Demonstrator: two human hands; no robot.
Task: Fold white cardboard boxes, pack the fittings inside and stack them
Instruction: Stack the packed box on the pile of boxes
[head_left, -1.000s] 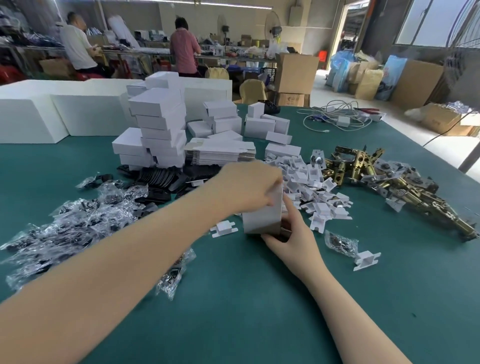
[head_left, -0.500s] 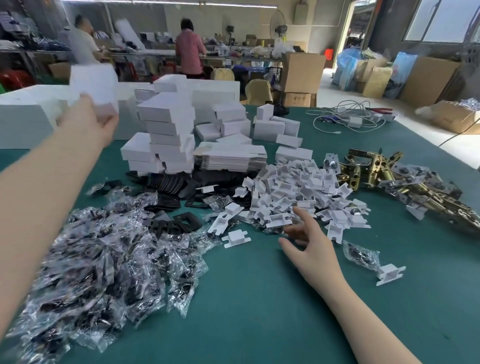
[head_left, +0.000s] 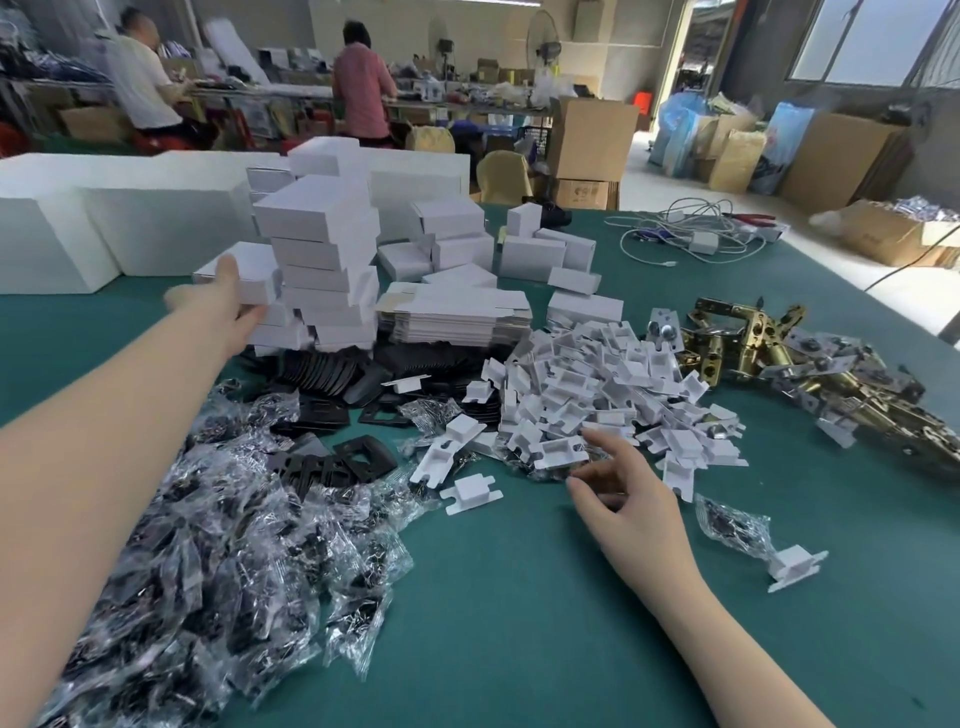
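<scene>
White box, lifted from the table a second ago, now sits on the stack under my left hand, fingers clamped on it. Right hand fingers apart near the inserts; next cycle starts.

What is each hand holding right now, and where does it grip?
The left hand grips a closed white cardboard box by its near end, at the stack. The right hand holds nothing.
</scene>
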